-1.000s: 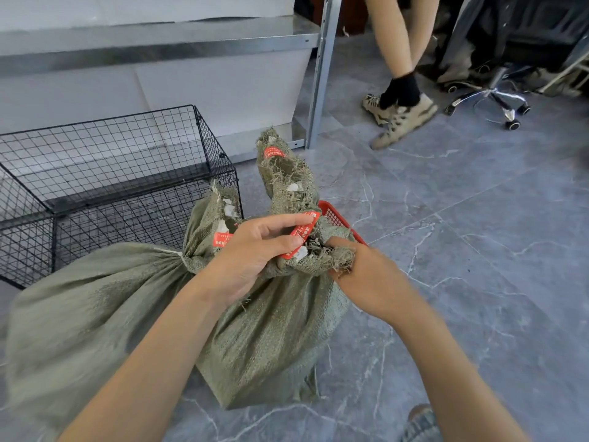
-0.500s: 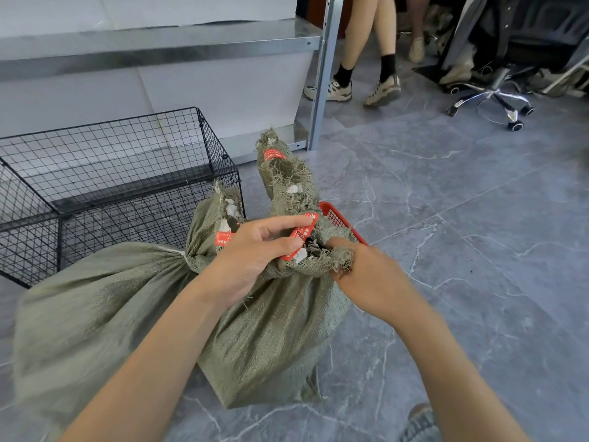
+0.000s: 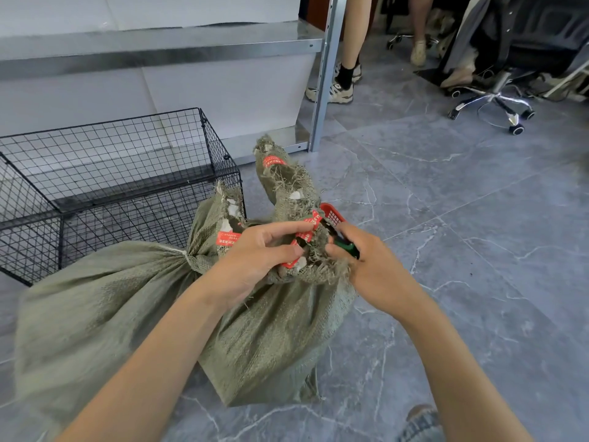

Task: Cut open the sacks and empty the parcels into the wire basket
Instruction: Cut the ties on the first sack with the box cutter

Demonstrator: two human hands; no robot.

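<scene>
While the left hand (image 3: 255, 253) bunches the neck of the green woven sack (image 3: 271, 339), its fingers (image 3: 280, 228) curled tight round the frayed cloth and the thumb laid across a red seal tape (image 3: 306, 234), the right hand (image 3: 373, 269) sits just right of that neck with its fingers wrapped round a green-handled tool (image 3: 347, 247). The blade is hidden behind the cloth, so what kind of cutter it is cannot be told. This sack stands on the grey floor (image 3: 446, 218) near the person, leaning against a second sack (image 3: 95, 307) on its left, whose neck is closed by a white tie (image 3: 185, 253). The wire basket (image 3: 105, 122) stands just beyond the second sack, at the far left. None of the parcels can be seen through either sack. A small red basket (image 3: 333, 213) peeps out behind the right hand.

The step in hand appears to be cutting the seal at the neck. To do it well, the left hand should pull the gathered cloth up and away from the bulge below, so the binding stands taut and the blade meets only tape and cloth, not what lies under it. The cut is best drawn away from the left thumb and fingers, which lie very close to the tool. A short, shallow stroke should suffice, since woven cloth frays and snags and a deep sawing cut risks a slip. Once the sack is open, its mouth needs turning left toward the wire basket.
</scene>
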